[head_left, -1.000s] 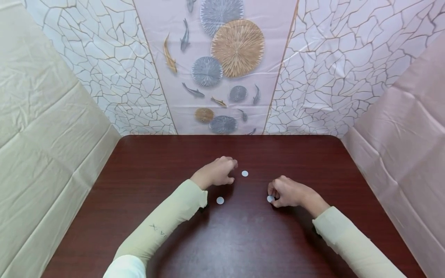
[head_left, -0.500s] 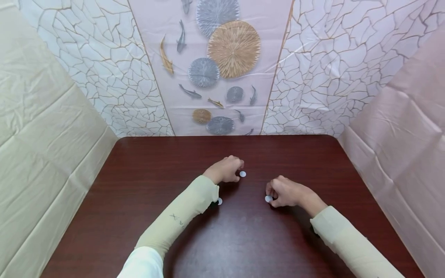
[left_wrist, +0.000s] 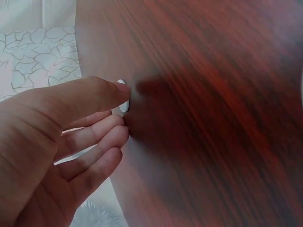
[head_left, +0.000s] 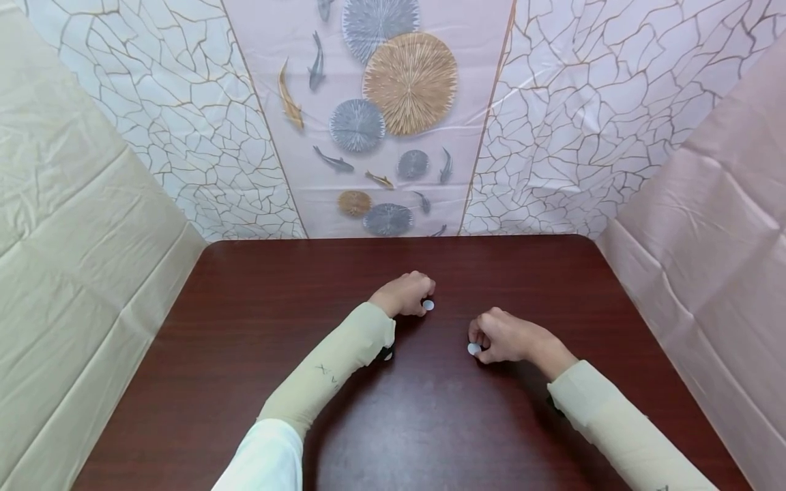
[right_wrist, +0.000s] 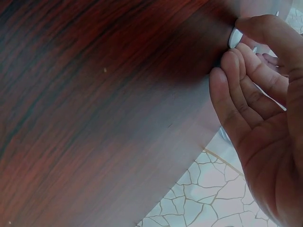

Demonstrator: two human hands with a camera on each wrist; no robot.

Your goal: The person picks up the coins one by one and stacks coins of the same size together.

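Low over the table, my left hand (head_left: pixel 405 294) has its thumb and fingers at the edges of a small white disc (head_left: pixel 428 305), pinching it. In the left wrist view that disc (left_wrist: pixel 124 97) shows edge-on by the thumb tip, with the other fingers curled behind. My right hand (head_left: pixel 506 335) pinches a second white disc (head_left: pixel 474 348) between thumb and fingers; its rim (right_wrist: pixel 235 38) shows thin in the right wrist view. A third white disc (head_left: pixel 388 356) lies below my left cuff, mostly covered by the sleeve and a dark wrist strap.
All of this is on a dark red-brown wooden table (head_left: pixel 393 423) with rounded far corners. Behind it hangs a patterned cloth (head_left: pixel 552 136); plain beige cloth (head_left: pixel 80 225) encloses the left side and pinkish cloth (head_left: pixel 706 225) the right.
My left hand has moved right to the far disc and taken it between thumb and fingers. Its sleeve now covers most of the third disc. My right hand has stayed on its disc.
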